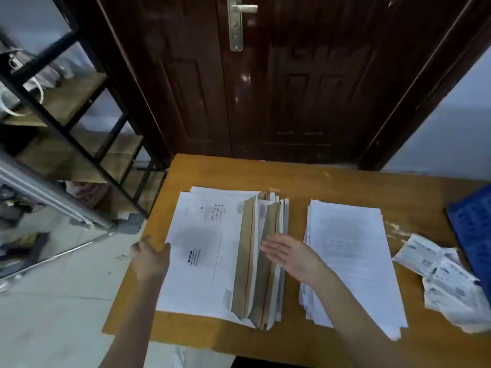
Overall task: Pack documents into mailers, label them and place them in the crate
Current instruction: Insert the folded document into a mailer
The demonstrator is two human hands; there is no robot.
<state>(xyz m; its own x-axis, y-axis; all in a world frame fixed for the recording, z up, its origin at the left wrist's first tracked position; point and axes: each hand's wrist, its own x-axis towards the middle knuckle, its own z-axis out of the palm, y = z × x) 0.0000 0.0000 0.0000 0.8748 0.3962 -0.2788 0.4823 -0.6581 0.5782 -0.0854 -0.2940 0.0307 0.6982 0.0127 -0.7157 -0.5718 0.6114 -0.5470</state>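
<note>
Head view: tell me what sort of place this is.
Probably a small back room used as a mail-packing station: a wooden table pushed against a dark door, holding a mailer stack, documents and loose labels, beside metal shelving.
</note>
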